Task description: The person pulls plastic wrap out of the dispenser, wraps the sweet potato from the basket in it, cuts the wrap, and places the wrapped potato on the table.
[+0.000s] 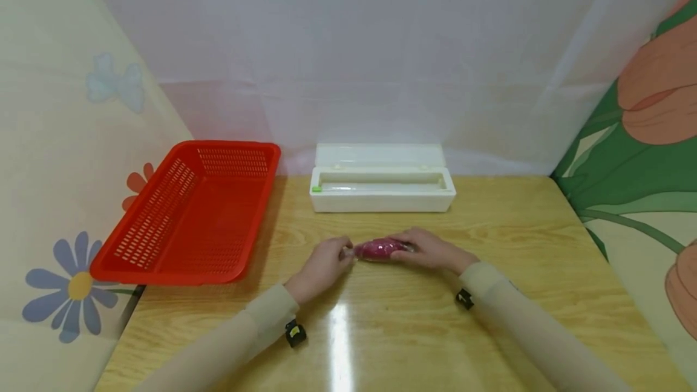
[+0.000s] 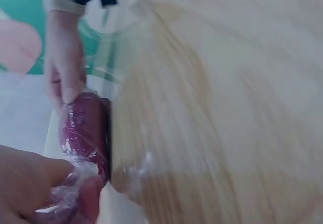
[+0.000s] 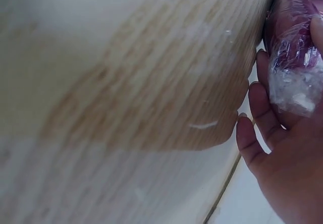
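Note:
A purple-red sweet potato wrapped in clear plastic film lies between both hands, low over the table. My left hand pinches the gathered film at its left end; in the left wrist view the crumpled film bunches between thumb and fingers. The right hand holds the other end, thumb on one side and fingers on the other. Loose film bunches by the palm in the right wrist view. Behind them stands a white film dispenser box, its lid raised and a green slider at the left.
A red perforated plastic basket stands at the left of the wooden table. White cloth hangs behind the table. Flower-patterned sheets flank it on both sides.

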`<state>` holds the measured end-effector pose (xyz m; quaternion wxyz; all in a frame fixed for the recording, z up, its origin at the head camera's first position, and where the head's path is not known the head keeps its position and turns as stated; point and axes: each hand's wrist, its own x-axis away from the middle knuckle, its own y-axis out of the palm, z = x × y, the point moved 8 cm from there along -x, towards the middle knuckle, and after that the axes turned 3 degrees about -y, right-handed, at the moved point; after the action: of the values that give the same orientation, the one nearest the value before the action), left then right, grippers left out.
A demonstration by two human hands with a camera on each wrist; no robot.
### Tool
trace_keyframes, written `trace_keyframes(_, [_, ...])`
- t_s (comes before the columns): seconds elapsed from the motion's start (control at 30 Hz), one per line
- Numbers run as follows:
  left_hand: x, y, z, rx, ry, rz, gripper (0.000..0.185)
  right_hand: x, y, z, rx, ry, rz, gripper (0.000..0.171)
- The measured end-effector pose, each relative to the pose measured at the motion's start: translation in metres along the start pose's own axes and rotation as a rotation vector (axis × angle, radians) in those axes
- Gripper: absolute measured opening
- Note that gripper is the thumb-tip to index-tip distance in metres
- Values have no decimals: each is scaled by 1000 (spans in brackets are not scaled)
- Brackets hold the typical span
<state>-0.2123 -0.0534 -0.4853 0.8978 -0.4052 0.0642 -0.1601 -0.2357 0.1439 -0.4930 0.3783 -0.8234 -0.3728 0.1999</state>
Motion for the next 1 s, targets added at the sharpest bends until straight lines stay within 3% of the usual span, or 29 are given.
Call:
trace_keyframes(0.1, [2, -1, 3, 74, -25, 19, 11, 0, -1, 1, -19, 7, -1, 49])
trace_keyframes(0.3, [5, 8, 12, 201, 16, 20, 14, -3, -2, 0, -50, -12, -8, 47])
trace_keyframes(0.53, [7, 13, 4, 508, -34, 5, 30, -4, -3, 1, -101, -14, -19, 44])
trace_keyframes(0.7, [3, 14, -2, 589, -76, -20, 31, -4, -5, 2, -118, 0, -20, 44])
trace_keyframes(0.83, [-5, 12, -5, 573, -95, 16, 21, -4, -4, 2, -117, -13, -21, 44])
trace_keyframes(1.0, [-11, 7, -1, 330, -42, 124, 22, -6, -1, 3, -116, -29, -25, 44])
